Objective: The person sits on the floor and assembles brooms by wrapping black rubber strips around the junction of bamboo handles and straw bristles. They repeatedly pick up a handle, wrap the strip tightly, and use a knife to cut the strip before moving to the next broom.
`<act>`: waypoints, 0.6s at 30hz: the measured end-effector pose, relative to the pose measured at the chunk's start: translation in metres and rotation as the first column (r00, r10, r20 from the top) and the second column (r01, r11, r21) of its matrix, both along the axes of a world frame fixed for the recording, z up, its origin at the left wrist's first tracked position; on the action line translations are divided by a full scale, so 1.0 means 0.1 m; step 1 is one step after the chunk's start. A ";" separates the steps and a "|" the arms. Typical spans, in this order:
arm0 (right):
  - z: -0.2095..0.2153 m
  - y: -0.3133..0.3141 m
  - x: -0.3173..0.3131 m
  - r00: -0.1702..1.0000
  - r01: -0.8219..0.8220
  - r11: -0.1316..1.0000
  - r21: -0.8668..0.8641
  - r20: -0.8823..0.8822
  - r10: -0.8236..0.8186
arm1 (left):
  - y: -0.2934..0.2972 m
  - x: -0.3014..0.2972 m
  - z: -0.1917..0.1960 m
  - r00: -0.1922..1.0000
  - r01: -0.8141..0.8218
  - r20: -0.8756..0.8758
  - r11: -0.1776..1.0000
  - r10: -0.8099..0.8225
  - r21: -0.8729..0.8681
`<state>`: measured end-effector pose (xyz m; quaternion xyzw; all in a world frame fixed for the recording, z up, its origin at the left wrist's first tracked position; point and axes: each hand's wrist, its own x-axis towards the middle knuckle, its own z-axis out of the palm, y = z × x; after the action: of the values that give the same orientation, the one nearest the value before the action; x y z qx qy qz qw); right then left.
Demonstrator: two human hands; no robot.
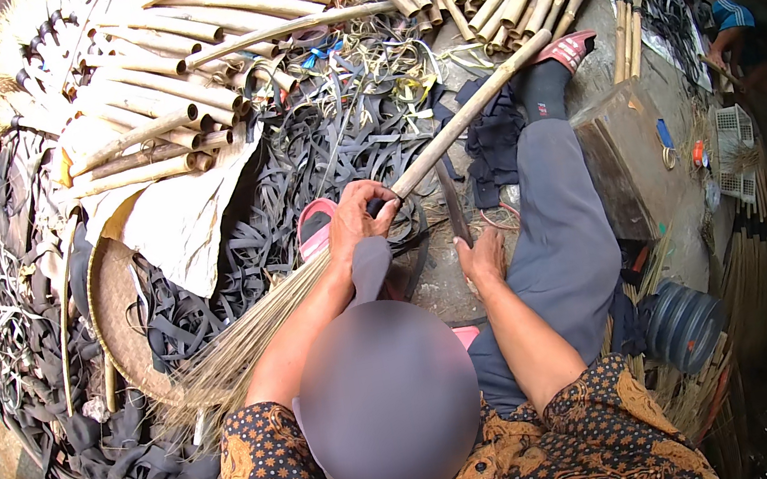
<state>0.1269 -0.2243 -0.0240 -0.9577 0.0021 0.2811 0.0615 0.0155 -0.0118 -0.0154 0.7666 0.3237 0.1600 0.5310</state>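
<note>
A broom lies slantwise across my lap. Its pale bamboo handle (474, 113) runs up to the right beside my outstretched foot, and its straw bristles (230, 351) fan out to the lower left. My left hand (362, 218) is closed round the neck, where a black band (376, 207) shows between the fingers. Just right of the handle, my right hand (484, 261) grips a long, dark, flat knife (452, 203) pointing away from me. The grip end is hidden by the fingers. A pink-rimmed sandal (315, 225) is beside my left hand.
Dark rubber strips (318, 149) cover the floor ahead. Bamboo handles (166, 93) are piled at the far left, on pale sacking (189, 226). A round woven tray (114, 325) stands at left. Rightward are a wooden block (629, 163), a plastic water jug (684, 326) and another person (734, 29).
</note>
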 end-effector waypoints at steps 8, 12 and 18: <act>-0.34 -0.09 -0.14 0.991 -0.056 0.996 0.071 -0.119 0.064 | 0.02 0.01 0.01 0.999 -0.001 0.036 1.000 0.001 -0.005; 0.00 0.04 -0.31 0.821 0.514 0.774 0.369 -0.475 -0.318 | 0.01 0.01 -0.03 0.998 0.000 0.067 1.000 -0.002 0.024; 0.62 0.10 -0.54 0.998 0.044 0.775 0.631 -0.063 -0.006 | 0.03 -0.02 -0.07 0.998 0.006 0.060 1.000 -0.007 0.017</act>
<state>0.0729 -0.2144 0.0385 -0.8731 -0.0780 0.2919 0.3827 0.0136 -0.0092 -0.0223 0.7669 0.3039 0.1837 0.5346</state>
